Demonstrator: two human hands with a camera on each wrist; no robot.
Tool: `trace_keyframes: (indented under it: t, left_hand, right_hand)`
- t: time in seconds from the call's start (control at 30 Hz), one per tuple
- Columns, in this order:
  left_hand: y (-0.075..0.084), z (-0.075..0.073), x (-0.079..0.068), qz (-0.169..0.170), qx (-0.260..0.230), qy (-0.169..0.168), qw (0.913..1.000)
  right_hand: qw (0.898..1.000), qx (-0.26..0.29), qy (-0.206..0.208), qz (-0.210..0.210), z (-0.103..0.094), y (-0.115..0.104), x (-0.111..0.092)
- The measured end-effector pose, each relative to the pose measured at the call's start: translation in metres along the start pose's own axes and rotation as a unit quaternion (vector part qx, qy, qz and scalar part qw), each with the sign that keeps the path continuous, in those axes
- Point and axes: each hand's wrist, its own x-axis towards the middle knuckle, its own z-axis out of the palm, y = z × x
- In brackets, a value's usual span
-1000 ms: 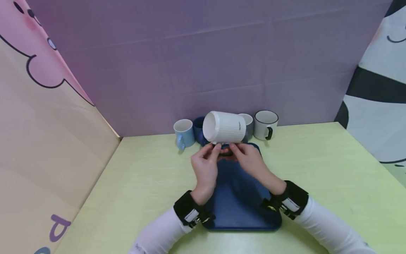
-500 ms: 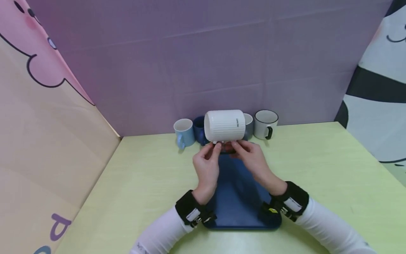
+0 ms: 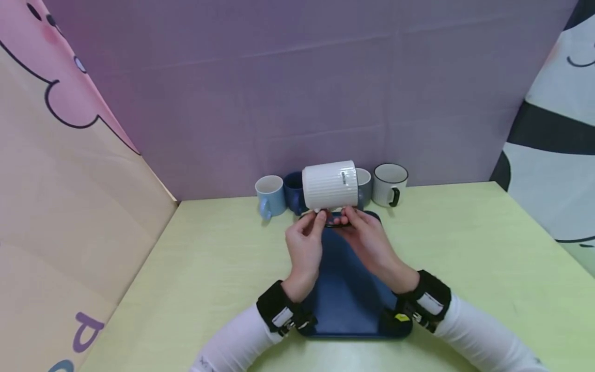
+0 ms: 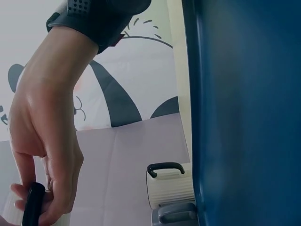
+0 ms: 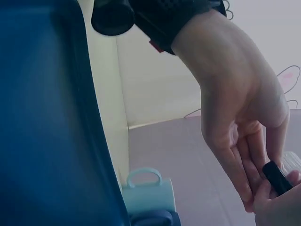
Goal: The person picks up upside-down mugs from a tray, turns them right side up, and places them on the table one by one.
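A white ribbed mug with small dark print is held on its side above the far end of a dark blue tray. Its black handle points down toward the person. My left hand pinches the handle near the mug's rim end, thumb uppermost. On the other side, my right hand has its thumb by the base end and fingertips around the handle. In the left wrist view the right hand is seen reaching the handle; the right wrist view shows the left hand. The mug's inside is hidden.
Along the back of the table stand a light blue mug, a dark blue mug, a grey mug and a white mug with a black rim. A purple cloth wall rises behind them.
The held mug has turned so its mouth no longer faces the view, and its base end has risen. The right hand's fingers have shifted on the handle; the left hand moved slightly right.
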Motion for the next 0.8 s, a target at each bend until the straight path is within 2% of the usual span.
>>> trace_keyframes:
  t: [0.27, 0.53, 0.8]
  left_hand:
    - [0.0, 0.002, -0.002, -0.023, -0.008, -0.026, 0.9994]
    - [0.001, 0.005, -0.002, -0.035, -0.018, -0.044, 0.9983]
    - [0.002, 0.004, -0.002, -0.036, 0.017, -0.07, 0.9968]
  right_hand:
    - [0.998, 0.07, 0.002, 0.0, 0.001, -0.001, -0.004]
    - [0.996, 0.087, 0.021, 0.007, 0.003, -0.008, -0.007]
    - [0.995, 0.092, 0.031, 0.006, 0.0, -0.017, -0.008]
